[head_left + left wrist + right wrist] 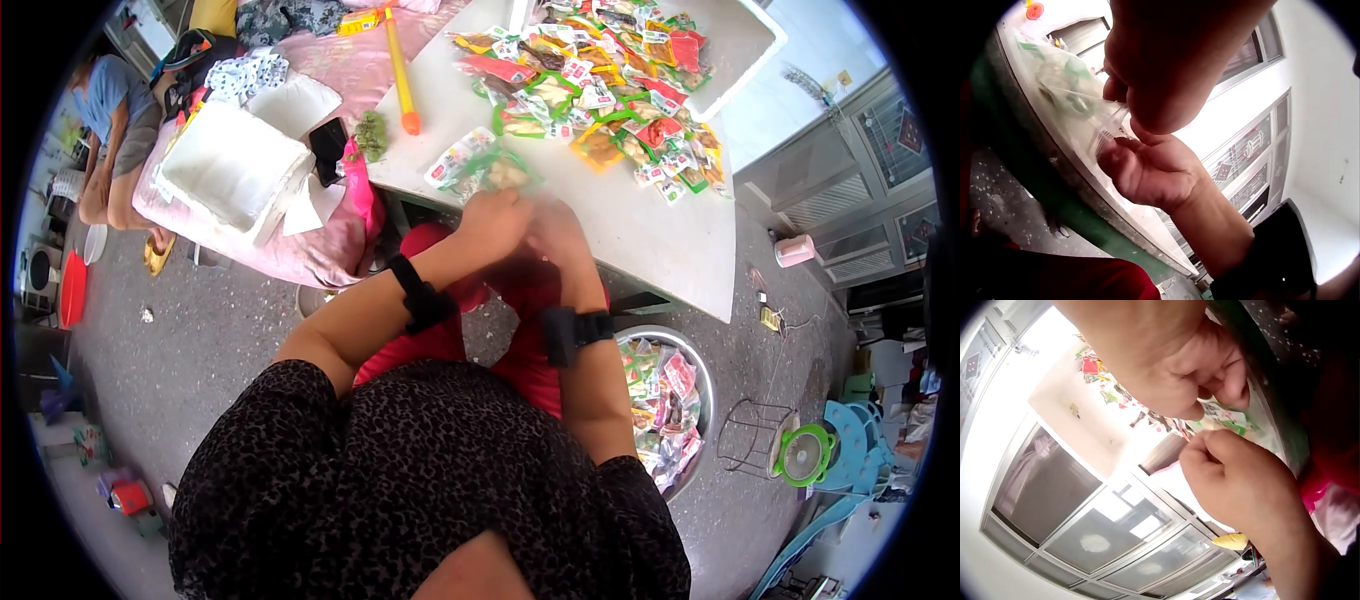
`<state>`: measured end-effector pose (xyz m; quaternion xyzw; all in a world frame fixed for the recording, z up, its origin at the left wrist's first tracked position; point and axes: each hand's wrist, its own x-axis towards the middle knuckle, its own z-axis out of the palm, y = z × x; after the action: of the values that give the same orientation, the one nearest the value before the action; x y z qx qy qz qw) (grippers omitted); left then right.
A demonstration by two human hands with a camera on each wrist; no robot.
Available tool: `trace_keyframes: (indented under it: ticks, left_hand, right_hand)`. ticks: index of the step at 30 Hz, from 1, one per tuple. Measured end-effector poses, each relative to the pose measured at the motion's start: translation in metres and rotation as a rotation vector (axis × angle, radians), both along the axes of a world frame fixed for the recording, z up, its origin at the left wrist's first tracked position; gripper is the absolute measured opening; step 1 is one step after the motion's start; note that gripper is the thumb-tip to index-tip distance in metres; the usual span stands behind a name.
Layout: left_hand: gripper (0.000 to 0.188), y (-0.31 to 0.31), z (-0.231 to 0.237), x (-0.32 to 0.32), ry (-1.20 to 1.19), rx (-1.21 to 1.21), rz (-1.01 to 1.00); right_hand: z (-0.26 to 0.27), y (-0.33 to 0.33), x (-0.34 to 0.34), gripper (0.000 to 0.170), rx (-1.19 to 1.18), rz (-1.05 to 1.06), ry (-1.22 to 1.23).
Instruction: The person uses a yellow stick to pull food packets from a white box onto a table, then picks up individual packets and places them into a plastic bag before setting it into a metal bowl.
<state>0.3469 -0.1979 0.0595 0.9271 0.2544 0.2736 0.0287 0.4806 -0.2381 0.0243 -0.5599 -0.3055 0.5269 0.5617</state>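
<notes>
A clear plastic bag (pixel 500 172) with green parts and pale contents lies at the table's near edge. My left hand (pixel 495 222) pinches the bag's near edge with curled fingers. Close beside it, my right hand (pixel 557 238) grips the same edge, blurred in the head view. In the left wrist view, the bag (pixel 1072 94) stretches away from both hands, and the right hand (pixel 1157 172) has its fingers curled at its corner. The right wrist view shows the left hand (pixel 1235 475) with thumb and forefinger together. A white-and-red packet (pixel 458 158) sits against the bag.
Many colourful food packets (pixel 600 90) are heaped on the white table (pixel 660 245), spilling from a white foam box (pixel 745 50). A metal basin (pixel 708 400) of packets stands on the floor at right. A yellow stick (pixel 400 75) and green packet (pixel 371 135) lie left.
</notes>
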Motion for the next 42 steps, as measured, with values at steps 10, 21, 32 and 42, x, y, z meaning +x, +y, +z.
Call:
trace_keyframes:
  ticks: [10,21,32,42]
  left_hand:
    - [0.009,0.003,-0.006,0.001,-0.184,0.144,-0.088]
    - [0.009,0.012,-0.004,-0.002,-0.274,0.156,-0.089]
    - [0.033,-0.01,-0.002,-0.03,-0.216,0.08,-0.084]
    - [0.026,0.026,-0.019,-0.046,-0.183,0.145,-0.126]
  right_hand:
    - [0.033,0.012,-0.017,0.019,0.054,-0.077,-0.362]
    - [0.021,0.03,-0.024,0.025,0.282,0.366,-1.42]
    - [-0.026,0.021,-0.009,0.015,0.422,0.032,-0.014]
    - [0.002,-0.02,0.001,0.015,0.162,-0.272,0.175]
